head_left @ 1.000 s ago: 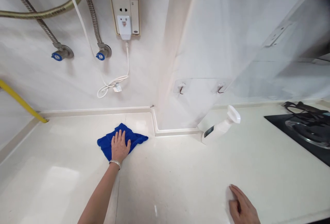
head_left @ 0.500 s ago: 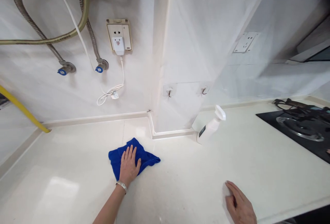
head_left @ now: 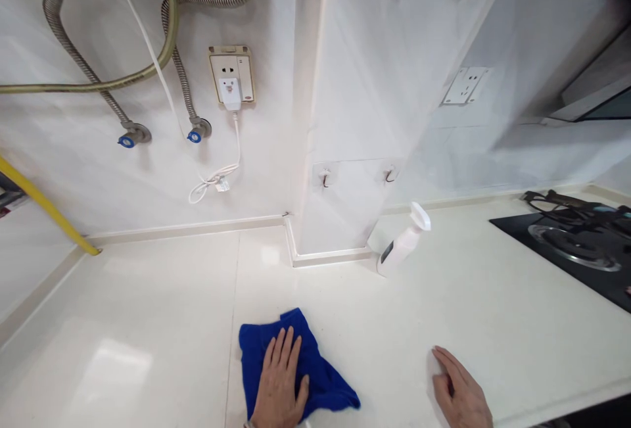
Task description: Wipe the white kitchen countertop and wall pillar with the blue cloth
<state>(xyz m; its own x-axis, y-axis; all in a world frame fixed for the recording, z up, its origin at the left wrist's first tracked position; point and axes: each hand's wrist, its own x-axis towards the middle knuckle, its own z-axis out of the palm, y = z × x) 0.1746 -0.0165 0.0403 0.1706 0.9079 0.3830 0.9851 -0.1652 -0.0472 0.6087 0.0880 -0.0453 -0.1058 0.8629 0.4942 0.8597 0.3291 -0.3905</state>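
Observation:
My left hand lies flat, fingers spread, pressing on a blue cloth near the front of the white countertop. My right hand rests palm down on the bare countertop at the lower right, holding nothing, fingers loosely together. A white spray bottle stands tilted against the base of the wall pillar, well beyond both hands.
A black gas stove sits at the right. On the wall hang a socket with a white plug, a bundled white cord, metal hoses with blue valves, and a yellow pipe at the left.
My left hand has slid the blue cloth from near the back wall corner toward the front edge and to the right. The right hand has stayed in place.

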